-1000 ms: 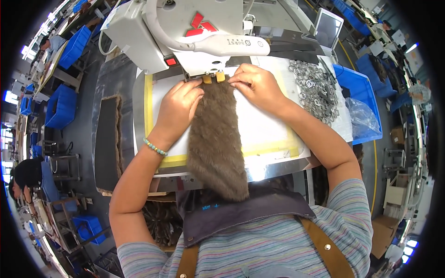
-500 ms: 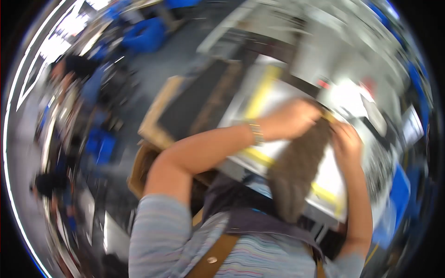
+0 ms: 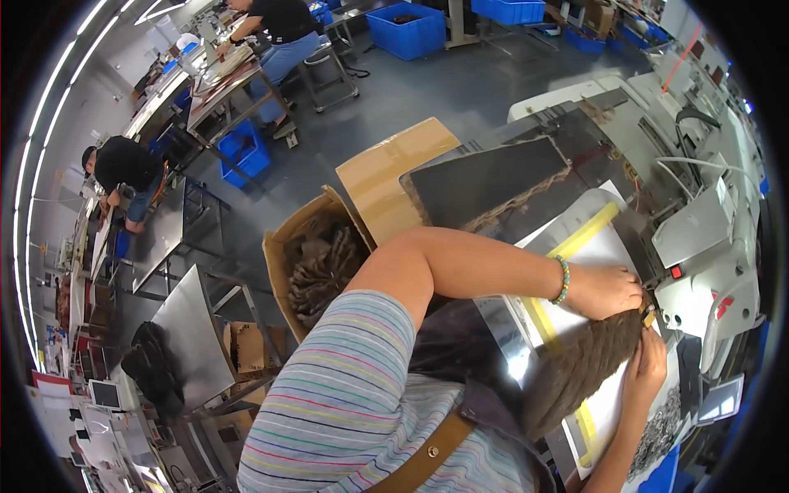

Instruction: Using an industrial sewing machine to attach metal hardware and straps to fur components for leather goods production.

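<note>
My left hand (image 3: 604,290), with a beaded bracelet at the wrist, has its fingers bent over the far end of a brown fuzzy fabric piece (image 3: 579,374). On the right side of that same end, my right hand (image 3: 648,361) pinches the edge. The piece hangs back toward my apron, its near end bulging over the table edge. Under it lies a white board (image 3: 608,411) with yellow tape strips (image 3: 585,232). A small yellowish part (image 3: 649,317) shows between the hands, close to the pale machine (image 3: 699,279).
Left of my arm stands an open cardboard box (image 3: 275,246) holding brown fuzzy pieces (image 3: 325,275). A dark panel (image 3: 489,181) lies beyond my forearm. Metal tables (image 3: 193,337) and blue bins (image 3: 407,31) stand farther left and back, where two people (image 3: 127,172) work.
My view has swung left and sharpened, so the box and the two people show plainly. Both hands stay at the far end of the fabric piece.
</note>
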The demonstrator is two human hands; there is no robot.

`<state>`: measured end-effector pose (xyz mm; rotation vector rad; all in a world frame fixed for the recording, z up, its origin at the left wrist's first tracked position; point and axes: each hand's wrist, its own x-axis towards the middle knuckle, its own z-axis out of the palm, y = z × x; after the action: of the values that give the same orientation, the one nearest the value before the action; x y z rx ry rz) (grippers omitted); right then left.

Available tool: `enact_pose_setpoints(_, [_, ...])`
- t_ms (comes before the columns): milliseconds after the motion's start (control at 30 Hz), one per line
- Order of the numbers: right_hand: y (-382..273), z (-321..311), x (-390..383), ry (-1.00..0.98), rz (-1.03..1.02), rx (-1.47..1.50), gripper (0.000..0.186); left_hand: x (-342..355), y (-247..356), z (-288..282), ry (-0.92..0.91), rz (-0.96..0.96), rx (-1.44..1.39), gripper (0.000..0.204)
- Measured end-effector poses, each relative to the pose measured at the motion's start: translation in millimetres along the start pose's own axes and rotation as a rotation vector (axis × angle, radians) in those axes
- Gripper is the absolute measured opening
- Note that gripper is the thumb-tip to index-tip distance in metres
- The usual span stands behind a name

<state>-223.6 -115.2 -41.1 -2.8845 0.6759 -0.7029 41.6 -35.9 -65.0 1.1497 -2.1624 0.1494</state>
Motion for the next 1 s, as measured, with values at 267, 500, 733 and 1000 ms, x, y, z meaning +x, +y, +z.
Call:
enact_pose_setpoints(267, [-2,-6,3,-0.022,-0.024,0.004,0.027,-1,-2,-1,0.051,0.071,0.020,0.018])
enact_pose_setpoints(500, [1,-2,3,-0.020,-0.014,-0.022,0.027,-8,29,-31,-0.162,0.059,0.377,0.017])
enact_pose_setpoints(733, [-3,-3,0,0.012,-0.007,-0.011,0.024,-22,66,-83,-0.108,0.456,0.244,0.040])
enact_pose_setpoints(1000, [-10,-6,6,0.106,-0.084,-0.001,0.025,-26,53,-74,-0.408,0.466,-0.025,0.036])
